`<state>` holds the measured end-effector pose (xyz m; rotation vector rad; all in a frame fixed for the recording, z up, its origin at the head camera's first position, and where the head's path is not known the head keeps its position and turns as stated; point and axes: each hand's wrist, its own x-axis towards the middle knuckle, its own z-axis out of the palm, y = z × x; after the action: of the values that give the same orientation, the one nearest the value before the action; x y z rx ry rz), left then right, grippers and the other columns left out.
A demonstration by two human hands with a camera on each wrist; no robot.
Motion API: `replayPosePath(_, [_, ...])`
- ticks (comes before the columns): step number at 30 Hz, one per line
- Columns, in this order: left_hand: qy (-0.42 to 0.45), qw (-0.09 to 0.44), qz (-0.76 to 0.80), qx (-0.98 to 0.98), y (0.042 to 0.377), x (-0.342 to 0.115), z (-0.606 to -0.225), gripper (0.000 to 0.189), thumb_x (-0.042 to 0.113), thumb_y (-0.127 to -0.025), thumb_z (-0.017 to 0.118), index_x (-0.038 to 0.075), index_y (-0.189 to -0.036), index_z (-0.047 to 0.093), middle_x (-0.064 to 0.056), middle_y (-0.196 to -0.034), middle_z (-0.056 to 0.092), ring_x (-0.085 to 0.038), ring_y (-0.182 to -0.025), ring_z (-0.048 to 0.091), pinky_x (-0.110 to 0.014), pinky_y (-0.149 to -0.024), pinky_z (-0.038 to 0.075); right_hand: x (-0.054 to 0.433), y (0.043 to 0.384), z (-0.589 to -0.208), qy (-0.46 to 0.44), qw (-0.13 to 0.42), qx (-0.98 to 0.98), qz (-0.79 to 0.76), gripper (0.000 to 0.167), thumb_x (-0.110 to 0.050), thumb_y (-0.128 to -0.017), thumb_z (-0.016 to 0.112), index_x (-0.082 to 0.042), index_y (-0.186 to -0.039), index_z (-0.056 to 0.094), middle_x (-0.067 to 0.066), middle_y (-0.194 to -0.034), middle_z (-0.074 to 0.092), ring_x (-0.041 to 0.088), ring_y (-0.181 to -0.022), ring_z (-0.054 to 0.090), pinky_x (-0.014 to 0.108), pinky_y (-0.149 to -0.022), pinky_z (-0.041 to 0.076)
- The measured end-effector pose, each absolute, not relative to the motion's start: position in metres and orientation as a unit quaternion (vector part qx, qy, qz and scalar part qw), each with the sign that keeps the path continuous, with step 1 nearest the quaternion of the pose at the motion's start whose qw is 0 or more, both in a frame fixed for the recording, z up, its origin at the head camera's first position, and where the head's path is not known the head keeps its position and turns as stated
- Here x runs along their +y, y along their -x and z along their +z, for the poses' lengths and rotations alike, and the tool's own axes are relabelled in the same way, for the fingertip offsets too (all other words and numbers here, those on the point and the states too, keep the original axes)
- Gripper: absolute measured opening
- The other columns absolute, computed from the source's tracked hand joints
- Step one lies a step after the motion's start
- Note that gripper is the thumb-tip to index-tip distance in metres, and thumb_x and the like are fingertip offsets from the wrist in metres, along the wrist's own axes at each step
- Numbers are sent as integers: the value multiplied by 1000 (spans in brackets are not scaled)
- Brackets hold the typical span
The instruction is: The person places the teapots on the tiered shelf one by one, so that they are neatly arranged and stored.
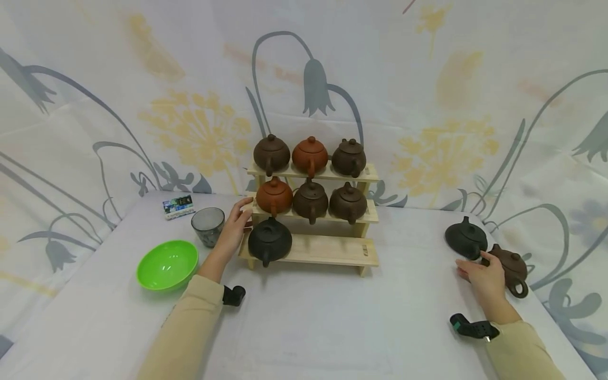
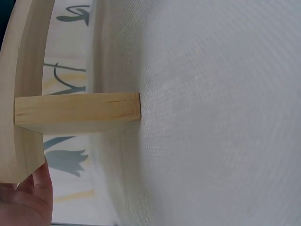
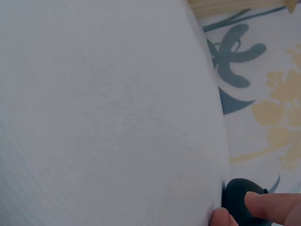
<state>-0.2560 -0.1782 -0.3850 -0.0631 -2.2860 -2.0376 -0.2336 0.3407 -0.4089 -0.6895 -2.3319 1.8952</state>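
A three-tier wooden stand [image 1: 328,248] bears several clay teapots. At its left end my left hand [image 1: 233,229] grips the wood, fingers bent at the end of a shelf board [image 2: 28,150]. Beside that hand a black teapot [image 1: 269,240] sits on the lowest tier. On the right my right hand [image 1: 486,274] is at the near side of another black teapot [image 1: 465,237], thumb and forefinger apart. That teapot [image 3: 240,197] is partly hidden behind the forefinger in the right wrist view. A brown teapot [image 1: 510,266] lies just right of the hand.
Left of the stand are a grey glass cup [image 1: 208,224], a bright green bowl [image 1: 166,266] and a small printed box [image 1: 178,207]. Brown and reddish teapots [image 1: 310,153] fill the upper two tiers. A flower-patterned cloth [image 1: 304,63] hangs behind the white table [image 1: 342,322].
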Motion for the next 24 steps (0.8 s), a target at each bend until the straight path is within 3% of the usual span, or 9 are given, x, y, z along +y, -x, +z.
replayPosePath(6, [22, 42, -665, -745, 254, -178, -384, 44, 25, -103, 34, 10, -144, 28, -21, -128, 39, -37, -111, 46, -40, -92, 36, 343, 240, -409, 205, 1, -762, 615, 60, -2, -95, 46, 15, -141, 10, -2, -75, 53, 2, -61, 59, 21, -63, 52])
replayPosePath(12, [20, 37, -669, -742, 255, -177, -384, 44, 26, -103, 34, 11, -144, 28, -21, -129, 38, -39, -115, 45, -42, -95, 35, 339, 241, -411, 174, 6, -736, 654, 49, -1, -92, 54, 18, -129, 28, -5, -77, 54, 0, -66, 60, 20, -67, 52])
replayPosePath(24, [18, 39, -669, -742, 254, -177, -385, 44, 26, -103, 33, 11, -144, 28, -21, -129, 37, -39, -114, 45, -43, -96, 34, 330, 226, -407, 158, 3, -709, 687, 28, -3, -89, 59, 6, -111, 44, -7, -75, 58, 3, -68, 64, 19, -69, 51])
